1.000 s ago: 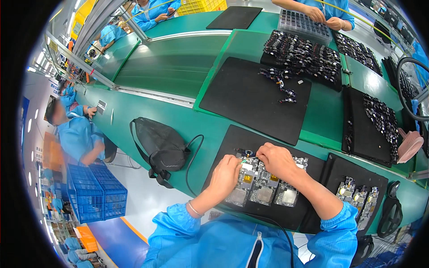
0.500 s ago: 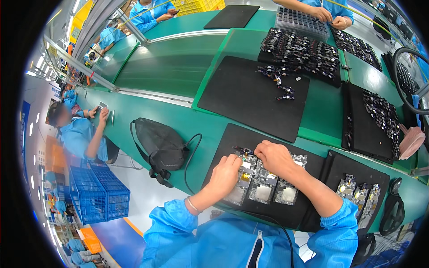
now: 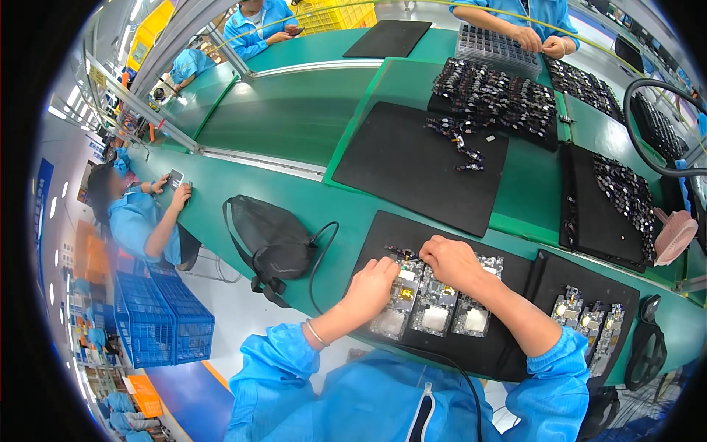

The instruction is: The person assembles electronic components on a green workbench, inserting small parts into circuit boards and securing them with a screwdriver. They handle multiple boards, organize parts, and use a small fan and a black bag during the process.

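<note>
Three circuit boards with silver shields stand side by side on a black mat (image 3: 401,227) before me: a left circuit board (image 3: 390,321), a middle circuit board (image 3: 434,318) and a right circuit board (image 3: 470,320). My left hand (image 3: 373,292) is closed at the far end of the left board, fingertips gripping its edge. Just beyond those fingertips lies a small dark component (image 3: 400,253). Pinched fingers of my right hand (image 3: 453,261) are over the far end of the middle board, close to the left board; what they hold is hidden.
More circuit boards (image 3: 591,321) lie on a mat at the right. Beyond are a large black mat (image 3: 416,166) with loose small parts and trays of dark components (image 3: 497,92). A black bag (image 3: 269,232) sits at left. Co-workers sit across and at far left.
Both hands stay at the far end of the left board, with only slight finger shifts. The whole view has shifted a little. At far left a co-worker's hands have moved around a flat device.
</note>
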The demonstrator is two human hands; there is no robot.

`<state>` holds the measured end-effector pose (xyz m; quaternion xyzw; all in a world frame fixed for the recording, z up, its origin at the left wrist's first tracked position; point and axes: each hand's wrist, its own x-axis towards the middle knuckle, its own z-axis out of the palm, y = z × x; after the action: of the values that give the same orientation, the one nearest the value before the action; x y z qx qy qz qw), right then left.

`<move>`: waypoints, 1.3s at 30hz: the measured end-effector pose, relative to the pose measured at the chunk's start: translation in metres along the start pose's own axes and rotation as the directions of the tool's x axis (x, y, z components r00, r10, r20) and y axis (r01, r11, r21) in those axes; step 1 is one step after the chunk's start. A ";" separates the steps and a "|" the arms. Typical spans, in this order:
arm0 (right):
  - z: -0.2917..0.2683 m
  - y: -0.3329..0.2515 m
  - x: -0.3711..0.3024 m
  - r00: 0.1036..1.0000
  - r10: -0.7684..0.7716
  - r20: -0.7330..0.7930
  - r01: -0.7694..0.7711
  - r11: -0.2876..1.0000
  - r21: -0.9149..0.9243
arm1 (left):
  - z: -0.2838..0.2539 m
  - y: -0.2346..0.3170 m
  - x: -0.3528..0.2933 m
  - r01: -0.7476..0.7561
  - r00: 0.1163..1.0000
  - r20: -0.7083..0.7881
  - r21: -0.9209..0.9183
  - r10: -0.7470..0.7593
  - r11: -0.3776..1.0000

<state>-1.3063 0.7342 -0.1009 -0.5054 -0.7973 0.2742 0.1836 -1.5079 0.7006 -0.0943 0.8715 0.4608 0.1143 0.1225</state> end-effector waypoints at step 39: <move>-0.004 -0.012 0.000 0.999 0.009 -0.032 -0.008 1.000 0.019 | 0.002 -0.014 0.004 0.386 0.897 0.017 -0.514 -0.441 0.766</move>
<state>-1.3125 0.7311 -0.0902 -0.5112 -0.7896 0.2742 0.1998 -1.5161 0.7113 -0.1003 0.6781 0.6008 0.2465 0.3441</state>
